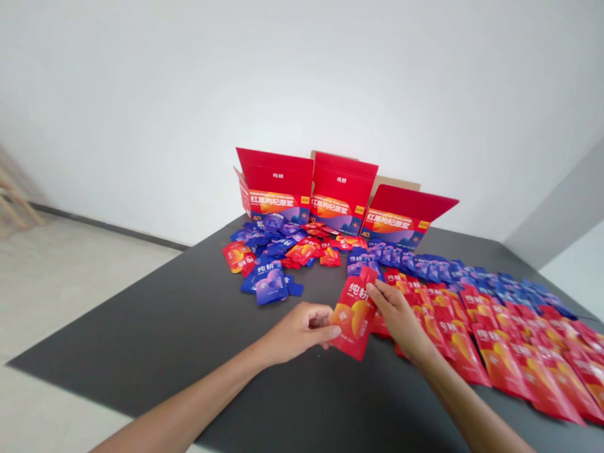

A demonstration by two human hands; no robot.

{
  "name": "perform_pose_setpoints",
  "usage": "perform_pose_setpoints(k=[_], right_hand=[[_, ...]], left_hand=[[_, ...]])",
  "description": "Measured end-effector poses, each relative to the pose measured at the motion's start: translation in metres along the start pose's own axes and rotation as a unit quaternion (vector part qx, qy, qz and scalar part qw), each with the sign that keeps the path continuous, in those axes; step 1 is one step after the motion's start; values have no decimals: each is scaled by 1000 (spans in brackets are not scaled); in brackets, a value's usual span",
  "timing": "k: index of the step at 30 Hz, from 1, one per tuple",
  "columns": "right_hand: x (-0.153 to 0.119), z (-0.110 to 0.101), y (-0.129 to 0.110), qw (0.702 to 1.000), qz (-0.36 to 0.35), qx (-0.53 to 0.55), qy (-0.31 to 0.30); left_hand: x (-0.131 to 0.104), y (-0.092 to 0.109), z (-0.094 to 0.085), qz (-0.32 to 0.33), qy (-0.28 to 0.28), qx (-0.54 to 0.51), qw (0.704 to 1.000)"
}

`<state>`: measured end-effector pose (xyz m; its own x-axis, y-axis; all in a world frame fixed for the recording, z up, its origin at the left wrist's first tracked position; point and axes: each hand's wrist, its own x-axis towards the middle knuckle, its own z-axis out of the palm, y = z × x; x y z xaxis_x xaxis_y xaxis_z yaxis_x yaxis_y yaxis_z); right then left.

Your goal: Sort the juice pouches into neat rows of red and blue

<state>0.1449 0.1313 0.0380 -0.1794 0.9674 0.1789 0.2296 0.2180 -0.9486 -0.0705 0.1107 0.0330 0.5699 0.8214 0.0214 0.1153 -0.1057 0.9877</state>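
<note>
A red pouch (pixel 353 314) with orange fruit printed on it is held up over the table, tilted. My left hand (pixel 304 330) pinches its lower left edge, thumb on the front. Near the top right corner, my right hand (pixel 394 308) grips the same pouch. Overlapping rows of red pouches (pixel 500 362) lie to the right, partly hidden by my right hand and forearm. Behind them runs a row of blue pouches (pixel 438 269). Left of the held pouch, a blue pouch (pixel 271 283) lies at the front of a loose heap of red and blue pouches.
Three red printed cartons with raised flaps stand at the back: a left carton (pixel 276 182), a middle carton (pixel 340 189) and a right carton (pixel 401 214). The loose heap lies before them on the dark table (pixel 189 321). A white wall (pixel 189 94) rises behind.
</note>
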Motion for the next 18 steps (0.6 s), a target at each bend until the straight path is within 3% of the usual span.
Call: perform_pose_setpoints(k=[2, 6, 11, 18], right_hand=[[8, -14, 9, 998, 30, -42, -28], [23, -26, 33, 968, 56, -239, -43], [34, -17, 49, 929, 59, -365, -10], [16, -1, 35, 872, 18, -486, 61]], left_hand=[[1, -2, -1, 0, 3, 45, 999], [3, -7, -1, 8, 53, 107, 993], [6, -14, -2, 22, 49, 123, 991], [7, -16, -4, 35, 57, 137, 988]])
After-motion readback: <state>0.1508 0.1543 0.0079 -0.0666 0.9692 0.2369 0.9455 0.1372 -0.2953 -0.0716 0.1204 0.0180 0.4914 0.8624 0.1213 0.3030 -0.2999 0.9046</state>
